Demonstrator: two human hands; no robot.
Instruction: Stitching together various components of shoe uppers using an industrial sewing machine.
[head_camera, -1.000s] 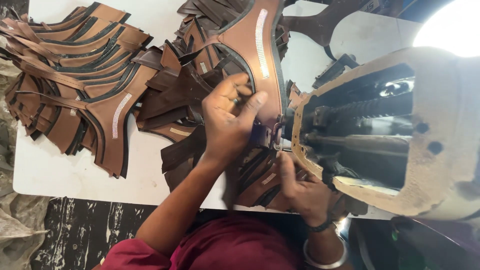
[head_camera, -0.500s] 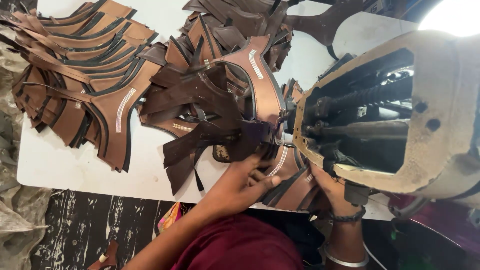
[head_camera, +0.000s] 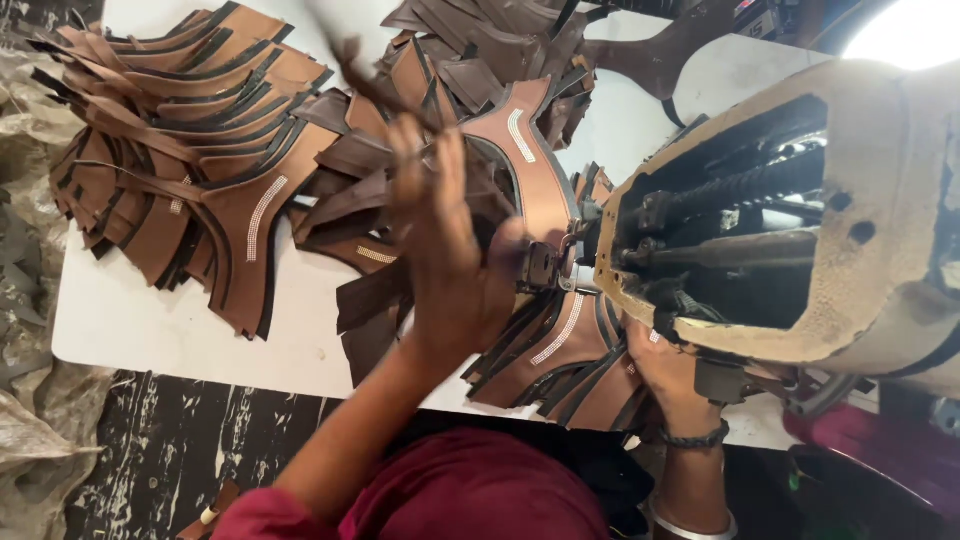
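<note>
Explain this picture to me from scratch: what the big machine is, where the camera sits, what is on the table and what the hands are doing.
The view comes from a camera worn on the person's head, looking down at their own arms. The big cream-coloured body on the right is a sewing machine, seen from above. On the white table lie many cut brown leather-like pieces: one fanned stack at the left, a looser heap in the middle. Several carry a pale studded strip. The left hand is raised and blurred with motion, gripping a dark brown strap piece. The right hand rests below the machine on the brown pieces next to the needle area; its fingers are mostly hidden.
</note>
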